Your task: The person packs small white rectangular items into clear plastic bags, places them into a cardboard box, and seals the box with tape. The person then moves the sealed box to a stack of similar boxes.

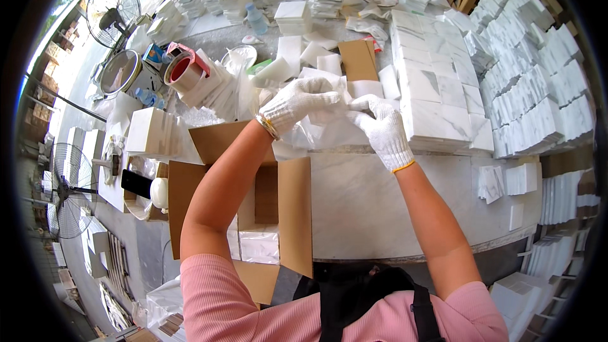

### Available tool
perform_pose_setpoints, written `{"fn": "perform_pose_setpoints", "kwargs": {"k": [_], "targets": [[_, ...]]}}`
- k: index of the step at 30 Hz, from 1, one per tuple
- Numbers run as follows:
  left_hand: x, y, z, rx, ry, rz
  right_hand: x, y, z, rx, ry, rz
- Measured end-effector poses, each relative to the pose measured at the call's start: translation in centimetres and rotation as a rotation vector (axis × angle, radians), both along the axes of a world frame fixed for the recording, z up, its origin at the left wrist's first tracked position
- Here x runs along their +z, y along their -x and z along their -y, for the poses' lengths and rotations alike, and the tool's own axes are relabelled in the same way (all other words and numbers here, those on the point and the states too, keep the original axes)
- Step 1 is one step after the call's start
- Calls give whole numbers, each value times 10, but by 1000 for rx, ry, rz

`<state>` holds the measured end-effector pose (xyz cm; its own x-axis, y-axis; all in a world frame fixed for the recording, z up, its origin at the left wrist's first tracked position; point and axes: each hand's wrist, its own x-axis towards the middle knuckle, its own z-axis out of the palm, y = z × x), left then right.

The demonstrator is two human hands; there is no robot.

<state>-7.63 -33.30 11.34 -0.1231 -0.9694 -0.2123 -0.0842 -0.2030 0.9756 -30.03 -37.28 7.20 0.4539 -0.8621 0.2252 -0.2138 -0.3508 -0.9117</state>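
Translucent plastic (326,120) over the bench (373,196), near the open carton (296,215): left grip (299,104) and right grip (384,128), from here, seem to pinch it, presumably opening it; next likely calls for easing it apart.

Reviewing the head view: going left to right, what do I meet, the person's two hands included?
Lower fan, black phone, left gloved hand, right gloved hand, grey-veined tile stacks at far right.
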Motion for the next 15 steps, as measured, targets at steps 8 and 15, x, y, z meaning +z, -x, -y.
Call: {"fn": "perform_pose_setpoints", "kwargs": {"k": [8,15], "targets": [[-7,-20,3,75,2,-79,-2,24,6,-122,-227,78],[-5,-3,-3,41,53,-36,7,29,7,-72,-201,-15]]}}
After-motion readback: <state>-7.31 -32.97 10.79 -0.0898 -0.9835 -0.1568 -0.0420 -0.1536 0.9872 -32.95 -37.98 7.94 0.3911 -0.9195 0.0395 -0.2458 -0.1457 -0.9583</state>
